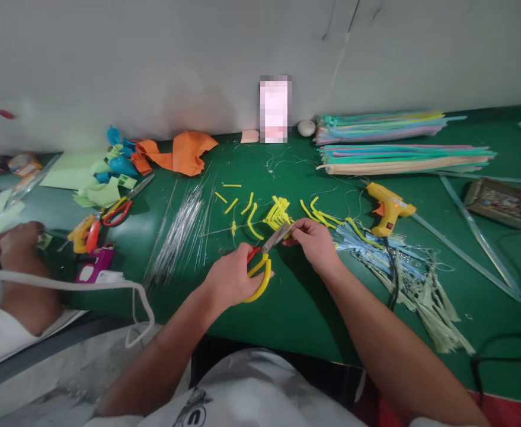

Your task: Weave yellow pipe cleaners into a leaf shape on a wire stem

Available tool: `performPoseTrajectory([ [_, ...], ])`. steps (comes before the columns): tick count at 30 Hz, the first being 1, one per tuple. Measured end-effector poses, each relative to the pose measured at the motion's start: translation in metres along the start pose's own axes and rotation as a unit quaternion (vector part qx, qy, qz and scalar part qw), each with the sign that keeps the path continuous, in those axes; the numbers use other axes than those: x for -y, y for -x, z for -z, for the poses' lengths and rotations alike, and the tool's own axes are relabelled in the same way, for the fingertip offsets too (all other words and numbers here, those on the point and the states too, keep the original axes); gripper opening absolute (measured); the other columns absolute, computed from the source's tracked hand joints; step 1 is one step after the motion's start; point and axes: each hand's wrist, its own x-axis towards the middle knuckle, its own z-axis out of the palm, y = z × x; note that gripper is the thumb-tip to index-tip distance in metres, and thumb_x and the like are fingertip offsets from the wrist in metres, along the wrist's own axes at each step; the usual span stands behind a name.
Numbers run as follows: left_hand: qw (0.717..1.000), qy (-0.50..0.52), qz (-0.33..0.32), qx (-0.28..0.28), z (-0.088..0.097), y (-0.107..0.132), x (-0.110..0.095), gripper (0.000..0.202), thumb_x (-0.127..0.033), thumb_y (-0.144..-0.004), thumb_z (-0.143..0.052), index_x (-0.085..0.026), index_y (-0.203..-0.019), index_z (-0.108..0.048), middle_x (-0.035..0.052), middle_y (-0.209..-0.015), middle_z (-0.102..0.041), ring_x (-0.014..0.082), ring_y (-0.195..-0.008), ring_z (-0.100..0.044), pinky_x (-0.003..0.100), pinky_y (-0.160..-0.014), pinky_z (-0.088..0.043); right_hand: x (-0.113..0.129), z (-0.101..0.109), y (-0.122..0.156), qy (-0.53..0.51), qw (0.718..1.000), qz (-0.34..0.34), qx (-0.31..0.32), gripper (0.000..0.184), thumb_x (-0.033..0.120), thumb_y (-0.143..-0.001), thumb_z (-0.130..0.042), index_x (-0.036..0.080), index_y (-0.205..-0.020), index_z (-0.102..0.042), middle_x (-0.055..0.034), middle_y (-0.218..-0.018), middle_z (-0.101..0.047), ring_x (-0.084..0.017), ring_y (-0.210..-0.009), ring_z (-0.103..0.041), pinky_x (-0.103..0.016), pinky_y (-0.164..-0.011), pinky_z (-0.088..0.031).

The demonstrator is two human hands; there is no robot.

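My left hand (231, 276) is closed around the handles of a pair of scissors (262, 279), one loop yellow and one red. The blades point up and right, reaching the fingertips of my right hand (313, 240). Those fingers are pinched together on a short yellow pipe cleaner (288, 239), mostly hidden by the blades and fingers. Just beyond the blades lies a small pile of cut yellow pipe cleaner pieces (278, 212). A few loose yellow pieces (255, 222) are scattered left of it, and longer yellow lengths (320, 214) lie to the right.
Thin wires (180, 231) lie at left, near orange cloth (193, 153) and other scissors (120, 210). A yellow glue gun (389, 207), tassels (411, 279) and pipe cleaner bundles (402, 159) occupy the right. A phone (274, 110) leans on the wall. Another person's hands (22, 237) work at far left.
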Motion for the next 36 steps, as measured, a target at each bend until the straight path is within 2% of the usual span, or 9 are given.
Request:
performPoseTrajectory([
  [7,0.999,-0.039,0.002,-0.018,0.001,-0.007,-0.006,0.040,-0.059,-0.079,-0.054,-0.022,-0.095,-0.048,0.0035,-0.082,-0.067,0.0269,-0.074,-0.066,0.031,-0.058,-0.040,0.004,-0.001,0.003,0.032,0.999,0.017,0.008,0.004,0.022,-0.070,-0.059,0.018,-0.071,-0.060,0.0022,-0.056,-0.064,-0.015,-0.053,-0.066,-0.027,-0.058,-0.052],
  [12,0.993,-0.114,0.021,-0.023,0.007,-0.009,-0.008,0.037,-0.057,-0.081,-0.051,-0.023,-0.096,-0.052,0.0049,-0.079,-0.068,0.0300,-0.076,-0.068,0.034,-0.061,-0.043,0.005,-0.002,0.005,0.055,0.998,0.014,-0.004,0.004,0.022,-0.071,-0.057,0.019,-0.069,-0.058,0.0025,-0.054,-0.063,-0.015,-0.052,-0.066,-0.026,-0.057,-0.050],
  [18,0.983,-0.186,-0.009,-0.004,0.004,-0.009,-0.006,0.036,-0.054,-0.085,-0.046,-0.020,-0.093,-0.055,0.0078,-0.076,-0.067,0.0313,-0.075,-0.068,0.036,-0.063,-0.046,0.006,-0.003,0.004,0.042,0.999,0.000,-0.024,0.008,0.027,-0.070,-0.060,0.019,-0.070,-0.057,0.0028,-0.052,-0.062,-0.017,-0.050,-0.066,-0.026,-0.054,-0.049],
  [22,0.984,-0.177,-0.013,-0.005,-0.002,-0.011,-0.005,0.035,-0.053,-0.085,-0.047,-0.020,-0.097,-0.053,0.0077,-0.076,-0.067,0.0302,-0.074,-0.068,0.036,-0.064,-0.046,0.008,-0.003,0.004,0.044,0.999,-0.001,-0.022,0.011,0.028,-0.071,-0.061,0.019,-0.069,-0.057,0.0025,-0.053,-0.063,-0.016,-0.050,-0.066,-0.026,-0.053,-0.049],
  [25,0.985,-0.170,-0.007,0.008,0.002,-0.012,-0.005,0.034,-0.051,-0.084,-0.049,-0.020,-0.097,-0.052,0.0083,-0.077,-0.067,0.0301,-0.073,-0.067,0.033,-0.060,-0.043,0.007,-0.003,0.004,0.047,0.999,-0.005,-0.018,0.010,0.028,-0.071,-0.061,0.019,-0.069,-0.056,0.0029,-0.053,-0.062,-0.016,-0.051,-0.066,-0.026,-0.053,-0.049],
  [31,0.992,-0.128,0.005,0.013,0.014,-0.013,-0.004,0.027,-0.048,-0.081,-0.055,-0.022,-0.085,-0.053,0.0047,-0.074,-0.065,0.0236,-0.068,-0.064,0.028,-0.052,-0.032,0.004,-0.002,0.002,0.048,0.999,-0.009,-0.014,0.009,0.028,-0.071,-0.060,0.019,-0.072,-0.057,0.0023,-0.052,-0.063,-0.017,-0.051,-0.066,-0.026,-0.054,-0.049],
  [36,0.993,-0.117,0.003,0.005,0.009,-0.014,-0.003,0.024,-0.043,-0.085,-0.051,-0.021,-0.077,-0.054,0.0045,-0.070,-0.064,0.0207,-0.064,-0.062,0.028,-0.052,-0.028,0.005,-0.003,0.002,0.052,0.998,-0.019,-0.018,0.007,0.026,-0.070,-0.060,0.020,-0.071,-0.056,0.0029,-0.051,-0.063,-0.017,-0.050,-0.066,-0.026,-0.053,-0.049],
])
